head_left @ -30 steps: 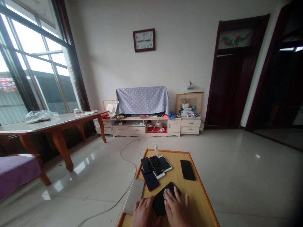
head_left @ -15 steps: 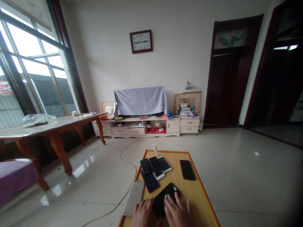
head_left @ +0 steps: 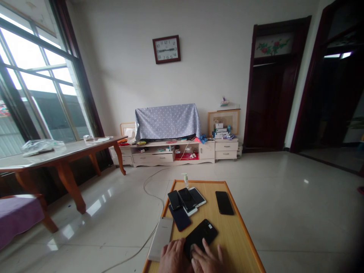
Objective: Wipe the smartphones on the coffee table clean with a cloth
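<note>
A black smartphone (head_left: 200, 233) is being touched along its lower edge by the left hand (head_left: 172, 256) and the right hand (head_left: 207, 259), which are being kept close together; whether either is gripping cannot be told. A small pale patch is being shown on the phone's back. The phone is being carried near the front of a low wooden surface (head_left: 234, 242) with an orange rim, among a cluster of overlapping black and white smartphones (head_left: 186, 201), a navy smartphone (head_left: 179, 218), a separate black smartphone (head_left: 224, 203) and a silver smartphone (head_left: 160, 239), whose lettering is too small to be read. A clear pump bottle (head_left: 185, 180) is being held upright at the far rim. Across the tiled room, a square dark-red wall clock (head_left: 166, 49) is being displayed, its numerals 1 to 12 legible, above a cream cabinet (head_left: 170, 158) draped with a grey polka-dot cloth (head_left: 167, 121).
</note>
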`<state>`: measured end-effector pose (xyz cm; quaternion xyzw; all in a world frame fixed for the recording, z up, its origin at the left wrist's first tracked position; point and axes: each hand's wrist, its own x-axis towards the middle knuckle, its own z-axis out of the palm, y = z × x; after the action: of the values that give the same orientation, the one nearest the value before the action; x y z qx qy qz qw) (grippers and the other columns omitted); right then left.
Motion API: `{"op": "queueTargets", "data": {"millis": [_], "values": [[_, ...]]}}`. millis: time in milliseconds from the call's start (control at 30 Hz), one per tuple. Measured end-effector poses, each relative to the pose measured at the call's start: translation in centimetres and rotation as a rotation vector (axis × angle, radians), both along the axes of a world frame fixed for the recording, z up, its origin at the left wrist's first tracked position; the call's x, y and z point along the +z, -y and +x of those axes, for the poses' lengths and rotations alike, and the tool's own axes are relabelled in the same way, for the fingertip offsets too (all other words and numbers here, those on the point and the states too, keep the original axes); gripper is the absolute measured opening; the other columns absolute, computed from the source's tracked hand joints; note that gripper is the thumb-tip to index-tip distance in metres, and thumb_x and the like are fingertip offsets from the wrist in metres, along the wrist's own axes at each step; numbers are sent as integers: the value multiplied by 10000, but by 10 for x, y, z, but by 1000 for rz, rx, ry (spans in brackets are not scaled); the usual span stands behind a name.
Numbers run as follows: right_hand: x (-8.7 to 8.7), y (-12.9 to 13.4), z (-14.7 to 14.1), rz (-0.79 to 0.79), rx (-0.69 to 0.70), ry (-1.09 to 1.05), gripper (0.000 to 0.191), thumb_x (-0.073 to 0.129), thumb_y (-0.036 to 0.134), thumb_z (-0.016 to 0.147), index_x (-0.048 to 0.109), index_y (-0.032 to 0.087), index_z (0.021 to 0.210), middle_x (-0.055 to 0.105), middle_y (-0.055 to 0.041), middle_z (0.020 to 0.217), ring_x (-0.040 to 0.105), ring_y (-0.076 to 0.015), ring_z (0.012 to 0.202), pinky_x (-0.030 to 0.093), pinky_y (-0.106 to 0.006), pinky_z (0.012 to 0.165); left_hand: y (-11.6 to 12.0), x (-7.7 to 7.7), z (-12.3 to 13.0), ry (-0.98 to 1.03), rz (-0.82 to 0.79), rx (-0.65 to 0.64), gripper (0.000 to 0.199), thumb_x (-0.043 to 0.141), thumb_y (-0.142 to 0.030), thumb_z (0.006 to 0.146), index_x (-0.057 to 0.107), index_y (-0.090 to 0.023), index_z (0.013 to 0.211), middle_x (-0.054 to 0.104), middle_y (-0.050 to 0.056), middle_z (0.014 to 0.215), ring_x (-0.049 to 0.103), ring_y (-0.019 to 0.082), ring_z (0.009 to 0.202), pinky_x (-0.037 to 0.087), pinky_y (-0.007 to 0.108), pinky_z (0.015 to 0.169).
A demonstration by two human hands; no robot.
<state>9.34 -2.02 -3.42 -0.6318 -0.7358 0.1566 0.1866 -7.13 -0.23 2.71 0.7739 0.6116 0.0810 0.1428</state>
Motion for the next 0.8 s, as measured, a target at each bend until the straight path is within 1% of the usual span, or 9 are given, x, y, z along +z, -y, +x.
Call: {"op": "queueTargets", "data": {"millis": [67, 167, 233, 367, 433, 500, 667, 733, 800], "values": [[16, -1, 20, 9, -27, 16, 426, 306, 537, 1025, 605, 492, 1325, 544, 63, 1445, 370, -348, 1444, 142, -758, 1145, 1, -1, 0, 1, 12, 4, 712, 592, -451, 740, 529, -209, 1406, 619, 86, 1395, 503, 279, 1330, 318, 380, 1121], [33, -5, 47, 5, -147, 70, 478, 255, 500, 1032, 579, 436, 1378, 497, 35, 1495, 317, -351, 1471, 149, -758, 1141, 1, -3, 0, 7, 25, -4, 736, 616, -436, 717, 524, -208, 1412, 618, 85, 1397, 499, 282, 1335, 312, 383, 1129], [32, -7, 51, 10, -176, 88, 484, 259, 490, 1029, 570, 420, 1394, 483, 22, 1508, 306, -357, 1475, 158, -761, 1136, 1, -4, 0, 14, 35, -3, 736, 619, -428, 712, 530, -201, 1407, 617, 86, 1396, 503, 282, 1329, 315, 387, 1129], [8, -3, 33, 6, -92, 94, 423, 354, 505, 1000, 595, 479, 1346, 532, 41, 1462, 377, -364, 1438, 206, -752, 1131, -1, -3, -1, 14, 27, -7, 728, 618, -419, 709, 543, -201, 1400, 618, 84, 1398, 510, 285, 1324, 327, 393, 1127], [0, -1, 28, 8, -82, 99, 408, 362, 509, 996, 605, 504, 1324, 549, 52, 1444, 391, -365, 1430, 218, -753, 1127, -1, -3, -1, 10, 17, -14, 720, 621, -418, 709, 551, -209, 1395, 613, 77, 1408, 499, 287, 1338, 330, 397, 1130], [1, -2, 33, 1, -96, 87, 440, 314, 515, 1009, 587, 485, 1353, 523, 46, 1471, 364, -364, 1446, 222, -758, 1121, -2, -4, -1, 5, 17, -20, 712, 628, -415, 709, 561, -215, 1389, 600, 69, 1429, 485, 289, 1355, 327, 405, 1136], [23, -11, 54, 18, -232, 114, 502, 251, 488, 1023, 545, 405, 1421, 466, 22, 1526, 302, -358, 1479, 181, -750, 1138, -3, -7, -1, 7, 25, -20, 692, 638, -417, 713, 577, -226, 1375, 576, 65, 1459, 469, 288, 1374, 327, 412, 1138], [24, -12, 49, 10, -202, 114, 486, 281, 472, 1017, 562, 404, 1407, 479, 21, 1514, 311, -362, 1473, 184, -749, 1139, -4, -7, -2, 4, 10, -27, 700, 642, -417, 708, 575, -226, 1378, 574, 69, 1461, 468, 292, 1376, 330, 414, 1136], [18, -9, 35, -4, -130, 98, 444, 344, 469, 1001, 599, 432, 1362, 513, 29, 1483, 345, -369, 1455, 192, -755, 1136, -4, -7, -3, 10, 4, -34, 688, 636, -421, 714, 580, -228, 1372, 580, 70, 1455, 472, 292, 1372, 331, 416, 1136]]}}
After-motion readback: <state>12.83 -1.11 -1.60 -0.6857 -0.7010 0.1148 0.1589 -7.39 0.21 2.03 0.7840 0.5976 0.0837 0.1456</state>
